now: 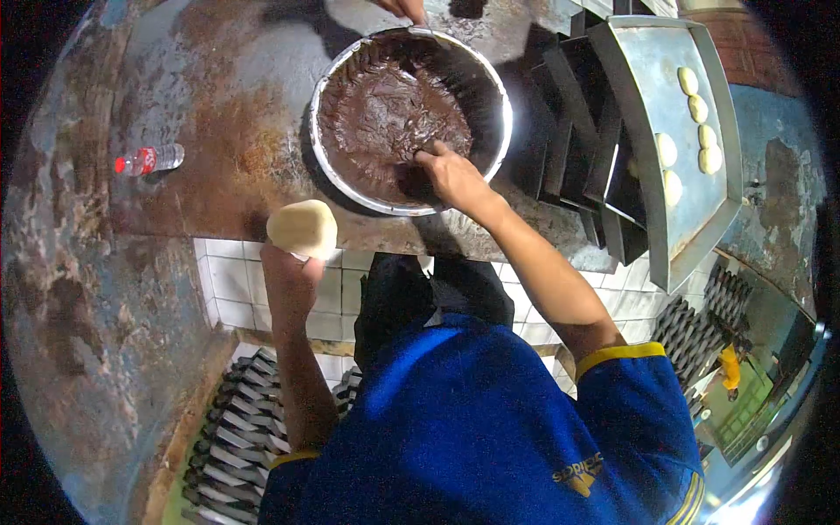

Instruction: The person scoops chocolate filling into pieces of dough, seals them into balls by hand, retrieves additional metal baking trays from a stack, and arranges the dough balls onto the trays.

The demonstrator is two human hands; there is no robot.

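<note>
My left hand [291, 273] holds up a flattened round of pale dough [302, 227] at the table's near edge, with the fingers beneath it. My right hand [455, 179] reaches over the near rim of a large round bowl [320, 162]. Its fingertips are pressed together in the thick dark brown paste [385, 122], which looks like chocolate filling. The paste partly hides those fingertips. Another person's hand [402, 9] is near the bowl's far rim.
Stacked metal trays [604, 140] stand on the right. The top tray [722, 114] carries several small dough pieces [698, 108]. A plastic bottle with a red cap [150, 159] lies on the worn table [219, 96] at left. White tiles [229, 289] show below the table edge.
</note>
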